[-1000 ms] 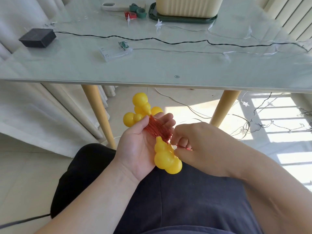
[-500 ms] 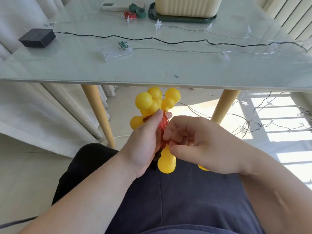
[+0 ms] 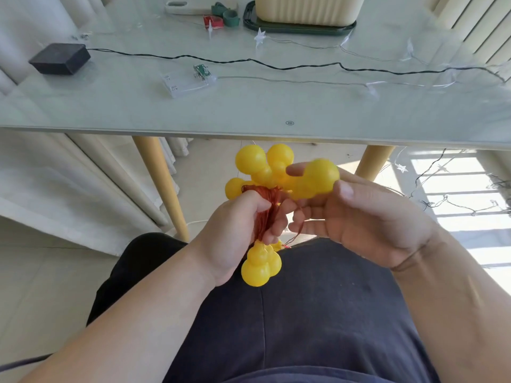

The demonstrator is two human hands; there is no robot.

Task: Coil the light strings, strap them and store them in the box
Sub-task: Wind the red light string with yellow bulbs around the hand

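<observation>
**Gourd lights over lap**

Left hand (image 3: 232, 233) is gripping the coiled copper wire (image 3: 266, 210), yellow bulbs (image 3: 260, 268) bunching above and below the fist. Right hand (image 3: 367, 217) is pinching one bulb (image 3: 320, 175) beside it. Beyond, the cream box (image 3: 307, 9) is standing at the glass table (image 3: 249, 111)'s far edge.

Pale glass-topped bench (image 3: 110, 106) spans upper frame, small round stamp (image 3: 289, 123) near its front edge. Two light wooden legs below it: left leg (image 3: 160, 186), right leg (image 3: 373, 164). Phone in cream case (image 3: 188, 8) lies at bench's far edge. White curtains (image 3: 69, 183) hang at left, reaching pale tiled floor (image 3: 41, 286). Slatted white panel (image 3: 475, 26) at top right. Barred sunlight patches (image 3: 456, 189) fall on floor at right. Grey cable (image 3: 22, 364) crosses floor, lower left. Seated person's dark shorts (image 3: 304, 313) fill foreground.
</observation>
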